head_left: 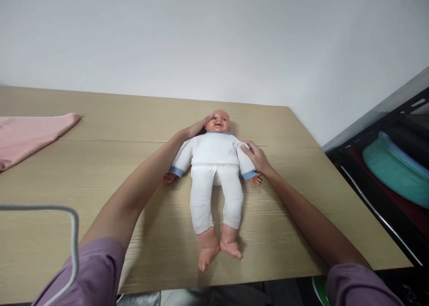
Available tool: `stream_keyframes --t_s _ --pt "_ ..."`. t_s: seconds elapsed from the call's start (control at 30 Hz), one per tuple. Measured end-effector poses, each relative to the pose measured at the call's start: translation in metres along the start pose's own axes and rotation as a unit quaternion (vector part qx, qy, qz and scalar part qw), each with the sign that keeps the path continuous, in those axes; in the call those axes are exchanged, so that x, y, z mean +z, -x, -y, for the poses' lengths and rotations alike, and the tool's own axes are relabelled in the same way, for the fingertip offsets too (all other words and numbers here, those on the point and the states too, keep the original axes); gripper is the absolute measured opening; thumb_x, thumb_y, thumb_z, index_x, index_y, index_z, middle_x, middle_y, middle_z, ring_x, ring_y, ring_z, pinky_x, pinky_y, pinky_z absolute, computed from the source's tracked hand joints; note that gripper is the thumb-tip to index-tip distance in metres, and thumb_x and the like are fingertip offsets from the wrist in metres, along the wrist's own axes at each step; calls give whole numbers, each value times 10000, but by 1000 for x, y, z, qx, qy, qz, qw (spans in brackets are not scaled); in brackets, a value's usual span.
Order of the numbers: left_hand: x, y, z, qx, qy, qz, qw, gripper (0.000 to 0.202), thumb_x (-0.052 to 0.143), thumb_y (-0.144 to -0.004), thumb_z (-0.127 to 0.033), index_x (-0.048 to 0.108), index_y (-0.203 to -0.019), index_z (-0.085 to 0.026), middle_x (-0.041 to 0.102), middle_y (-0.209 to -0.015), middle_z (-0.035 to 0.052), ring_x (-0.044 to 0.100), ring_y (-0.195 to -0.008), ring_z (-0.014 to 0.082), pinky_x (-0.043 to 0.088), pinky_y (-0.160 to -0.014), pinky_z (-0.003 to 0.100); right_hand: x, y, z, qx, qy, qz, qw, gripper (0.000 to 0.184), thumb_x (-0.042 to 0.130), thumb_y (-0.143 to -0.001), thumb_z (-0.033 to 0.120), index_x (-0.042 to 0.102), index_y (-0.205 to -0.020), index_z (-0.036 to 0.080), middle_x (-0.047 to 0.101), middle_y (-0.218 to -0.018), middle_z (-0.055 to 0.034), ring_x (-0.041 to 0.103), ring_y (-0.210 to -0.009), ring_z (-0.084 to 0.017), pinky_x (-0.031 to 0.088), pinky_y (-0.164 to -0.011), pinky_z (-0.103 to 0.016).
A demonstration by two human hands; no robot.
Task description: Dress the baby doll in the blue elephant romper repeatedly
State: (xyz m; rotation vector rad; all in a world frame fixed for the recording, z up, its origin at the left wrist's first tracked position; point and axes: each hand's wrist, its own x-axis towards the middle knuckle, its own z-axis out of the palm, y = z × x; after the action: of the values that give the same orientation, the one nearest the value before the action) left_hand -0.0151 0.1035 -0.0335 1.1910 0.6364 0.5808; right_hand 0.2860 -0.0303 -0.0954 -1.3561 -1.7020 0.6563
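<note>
A baby doll (216, 149) in a white top and white trousers with blue cuffs and collar lies on its back, feet towards me. My left hand (197, 128) cups the side of the doll's head, its fingers partly hidden behind it. Around the upper part of the doll's sleeve on the right, my right hand (256, 156) is closed, thumb on top. The doll's arms are spread out to its sides, and its bare feet point at the table's near edge.
The wooden table (284, 234) meets a pale wall (201, 42). A pink cloth (30, 138) lies at far left. A grey cable (75, 234) crosses the lower left. On the right, a black metal rack (372, 203) holds a teal basin (392, 167).
</note>
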Motion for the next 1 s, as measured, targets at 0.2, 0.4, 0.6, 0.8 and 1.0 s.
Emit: stream_keyframes --t_s 0.2,0.4,0.6,0.8,1.0 --pt "2 -1 -3 0 -24 -3 1000 778 610 -973 -853 824 -1358 -212 758 -1498 128 686 -1461 358 551 -1261 400 0 -2 0 -3 1 6 1000 481 584 -1039 679 748 -1248 278 833 -1238 -59 759 -1098 -291 586 -1014 -420" --pt "8 7 -11 -8 -76 -27 997 784 547 -986 -880 834 -1340 -243 773 -1480 107 707 -1434 353 577 -1225 400 0 -2 0 -4 4 7 1000 495 585 -1035 691 747 -1256 278 836 -1239 -56 757 -1105 -283 585 -1017 -415" --pt "9 10 -15 -6 -186 -107 977 806 490 -975 -927 866 -1276 -280 838 -1357 80 723 -1401 377 554 -1248 434 0 -3 0 -8 2 8 1000 508 570 -1031 703 751 -1232 274 837 -1222 -57 751 -1107 -279 578 -1010 -398" --pt "5 5 -12 -2 -179 -100 979 791 499 -978 -898 845 -1290 -259 824 -1388 94 739 -1365 378 571 -1204 447 0 -3 0 -6 5 5 1000 486 578 -1026 680 748 -1222 269 836 -1213 -52 751 -1076 -272 578 -987 -400" --pt "2 -7 -11 7 -213 -176 961 797 558 -904 -915 809 -1217 -226 846 -1309 149 744 -1317 425 589 -1142 483 1 -3 1 -2 0 0 1000 499 581 -1014 705 750 -1199 274 839 -1197 -50 749 -1063 -271 578 -987 -401"
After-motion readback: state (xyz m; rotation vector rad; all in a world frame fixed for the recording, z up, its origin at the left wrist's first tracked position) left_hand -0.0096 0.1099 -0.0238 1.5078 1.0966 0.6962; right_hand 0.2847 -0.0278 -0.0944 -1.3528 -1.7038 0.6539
